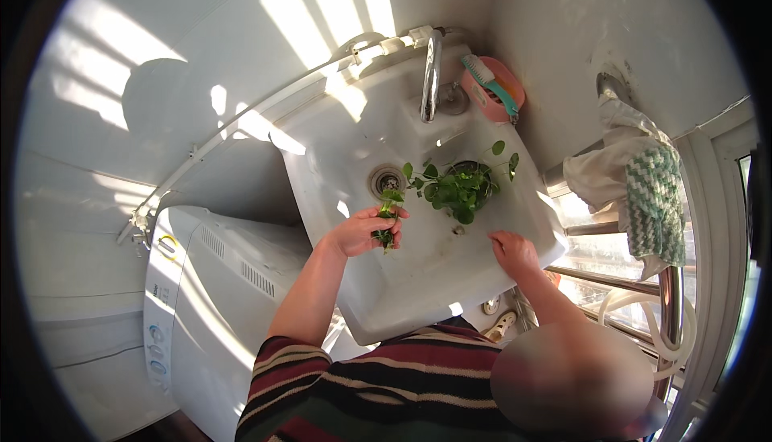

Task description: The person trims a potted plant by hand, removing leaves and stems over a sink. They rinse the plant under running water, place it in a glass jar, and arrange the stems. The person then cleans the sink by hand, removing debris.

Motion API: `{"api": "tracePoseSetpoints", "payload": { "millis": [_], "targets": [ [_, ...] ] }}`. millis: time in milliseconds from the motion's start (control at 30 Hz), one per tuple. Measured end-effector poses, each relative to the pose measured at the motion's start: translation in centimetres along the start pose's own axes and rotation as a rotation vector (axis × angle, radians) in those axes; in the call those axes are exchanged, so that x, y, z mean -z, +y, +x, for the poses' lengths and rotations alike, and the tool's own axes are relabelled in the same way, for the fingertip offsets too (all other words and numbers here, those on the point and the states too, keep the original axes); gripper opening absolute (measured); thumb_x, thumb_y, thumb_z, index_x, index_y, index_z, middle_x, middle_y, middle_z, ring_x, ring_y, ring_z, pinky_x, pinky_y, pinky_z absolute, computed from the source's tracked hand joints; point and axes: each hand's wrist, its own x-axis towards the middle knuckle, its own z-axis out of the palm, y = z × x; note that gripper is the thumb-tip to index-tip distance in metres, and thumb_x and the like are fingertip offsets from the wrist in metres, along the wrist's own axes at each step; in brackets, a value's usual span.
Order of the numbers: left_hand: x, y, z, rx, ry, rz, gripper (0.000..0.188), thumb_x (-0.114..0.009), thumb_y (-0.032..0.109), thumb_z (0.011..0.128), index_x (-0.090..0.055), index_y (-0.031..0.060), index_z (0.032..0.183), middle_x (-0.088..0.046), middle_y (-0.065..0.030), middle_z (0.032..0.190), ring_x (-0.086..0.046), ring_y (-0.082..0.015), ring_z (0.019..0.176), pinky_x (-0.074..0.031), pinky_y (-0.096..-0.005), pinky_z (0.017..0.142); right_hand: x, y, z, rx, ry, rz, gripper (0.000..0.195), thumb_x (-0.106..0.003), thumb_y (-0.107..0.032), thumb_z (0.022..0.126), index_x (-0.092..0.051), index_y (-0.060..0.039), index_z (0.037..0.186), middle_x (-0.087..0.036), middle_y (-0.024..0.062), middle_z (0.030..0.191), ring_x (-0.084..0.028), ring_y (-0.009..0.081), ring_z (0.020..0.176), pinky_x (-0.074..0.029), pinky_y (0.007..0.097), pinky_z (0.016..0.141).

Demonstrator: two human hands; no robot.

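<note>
A small bunch of green leafy stems [386,237] is held in my left hand [367,232], over the left part of a white ceramic sink [362,315] and just below the metal drain [388,181]. A potted plant with round green leaves [453,191] stands in the basin to the right of that drain. My right hand [514,252] is over the sink's right side, below the plant, with its fingers curled; whether anything small is between them cannot be told. Most of the pot is hidden by leaves.
A chrome faucet [431,77] rises at the sink's back. Beside it, a pink basket [476,93] holds a teal-handled brush [497,89]. A white washing machine [223,285] stands at the left. Cloths [656,207] hang at the right above a coiled white hose [690,336].
</note>
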Motion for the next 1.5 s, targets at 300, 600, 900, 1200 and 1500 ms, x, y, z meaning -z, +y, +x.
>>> {"api": "tracePoseSetpoints", "payload": {
  "millis": [300, 600, 900, 1200, 1500],
  "targets": [
    [-4.4, 1.0, -1.2, -0.001, -0.051, 0.098, 0.037, -0.052, 0.005, 0.093, -0.047, 0.0029, 0.13, -0.061, -0.0119, 0.11, -0.062, -0.0222, 0.094, -0.052, -0.0423, 0.086, 0.4, -5.8, 1.0, -0.092, 0.03, 0.408, 0.03, -0.069, -0.026, 0.082, -0.068, -0.0115, 0.108, -0.065, 0.0085, 0.093, -0.065, 0.0202, 0.08, -0.052, 0.0331, 0.075],
    [-6.2, -1.9, 0.1, -0.004, -0.041, 0.24, 0.035, -0.053, 0.007, 0.093, -0.051, 0.0051, 0.128, -0.059, -0.0084, 0.12, -0.061, -0.0222, 0.105, -0.053, -0.0353, 0.084, 4.3, -14.9, 3.2, -0.044, 0.03, 0.673, 0.027, -0.072, -0.016, 0.083, -0.067, 0.0, 0.104, -0.061, 0.0008, 0.08, -0.056, 0.0077, 0.066, -0.046, 0.0213, 0.062],
    [-4.1, -3.3, 0.0, -0.206, 0.209, -0.007, 0.034, -0.047, 0.005, 0.093, -0.05, 0.0083, 0.127, -0.058, -0.0131, 0.123, -0.062, -0.0294, 0.105, -0.054, -0.0429, 0.083, 6.7, -13.4, 3.5, -0.414, 0.091, 1.219, 0.017, -0.067, -0.022, 0.09, -0.067, -0.0053, 0.091, -0.064, -0.0009, 0.078, -0.058, 0.006, 0.07, -0.046, 0.0215, 0.064],
    [-1.6, -5.7, -1.3, -0.199, 0.271, -0.071, 0.034, -0.048, 0.004, 0.093, -0.052, 0.0094, 0.125, -0.058, -0.0119, 0.121, -0.062, -0.0281, 0.104, -0.053, -0.0422, 0.082, 6.4, -5.3, 3.1, -0.459, 0.241, 0.775, 0.019, -0.069, -0.021, 0.085, -0.068, -0.0026, 0.086, -0.064, -0.001, 0.069, -0.055, 0.0048, 0.062, -0.044, 0.0216, 0.059],
    [-0.9, -6.8, -1.9, -0.123, 0.312, -0.04, 0.032, -0.049, 0.005, 0.093, -0.051, 0.0092, 0.124, -0.059, -0.0073, 0.117, -0.061, -0.0218, 0.102, -0.052, -0.0374, 0.082, 3.5, -2.6, 5.8, -0.253, 0.376, 0.379, 0.02, -0.07, -0.018, 0.081, -0.066, -0.002, 0.092, -0.067, 0.0065, 0.075, -0.062, 0.0137, 0.067, -0.049, 0.0288, 0.065]
  ]
}}
